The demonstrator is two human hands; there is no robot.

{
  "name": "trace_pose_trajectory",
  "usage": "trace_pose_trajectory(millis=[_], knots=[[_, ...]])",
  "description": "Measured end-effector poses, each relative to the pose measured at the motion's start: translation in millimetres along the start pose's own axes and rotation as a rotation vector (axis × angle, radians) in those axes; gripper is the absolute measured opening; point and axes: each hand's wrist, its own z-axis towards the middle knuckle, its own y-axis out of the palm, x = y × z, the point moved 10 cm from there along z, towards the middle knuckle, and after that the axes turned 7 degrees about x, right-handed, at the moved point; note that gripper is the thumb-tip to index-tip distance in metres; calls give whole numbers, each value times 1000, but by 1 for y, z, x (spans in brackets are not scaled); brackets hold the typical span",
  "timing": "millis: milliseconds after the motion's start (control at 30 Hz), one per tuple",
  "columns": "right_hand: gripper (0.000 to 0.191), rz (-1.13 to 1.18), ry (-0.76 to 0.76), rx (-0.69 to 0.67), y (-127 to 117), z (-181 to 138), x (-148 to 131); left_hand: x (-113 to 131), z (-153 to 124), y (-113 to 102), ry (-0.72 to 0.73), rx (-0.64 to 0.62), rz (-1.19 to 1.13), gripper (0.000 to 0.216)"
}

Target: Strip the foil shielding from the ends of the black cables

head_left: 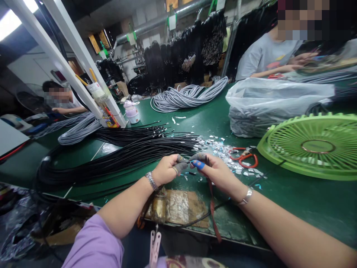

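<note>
Over the tabletop (320,197), near the black cables (125,158), the left hand (167,169) and right hand (216,169) nearly meet, both pinched closed on a thin wire (190,162) between them; mostly covered by their grip, its ends are hard to make out.

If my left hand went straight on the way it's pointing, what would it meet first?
Probably your right hand: your left hand points toward it, though exact depth is hard to judge.
</note>
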Motion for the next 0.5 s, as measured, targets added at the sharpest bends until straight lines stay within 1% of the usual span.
trace_pose_trajectory(millis=[100,233,400,500], knots=[[30,90,37,-39,4,0,2,-2,-1,4,-63,-45,-97,48],[32,220,86,-87,11,1,7,-2,-2,7,-90,-92,-186,56],[31,315,168,-102,13,2,19,-3,-2,7,-91,-88,-195,55],[30,350,228,-102,13,2,26,5,-2,6,-19,-78,-166,49]])
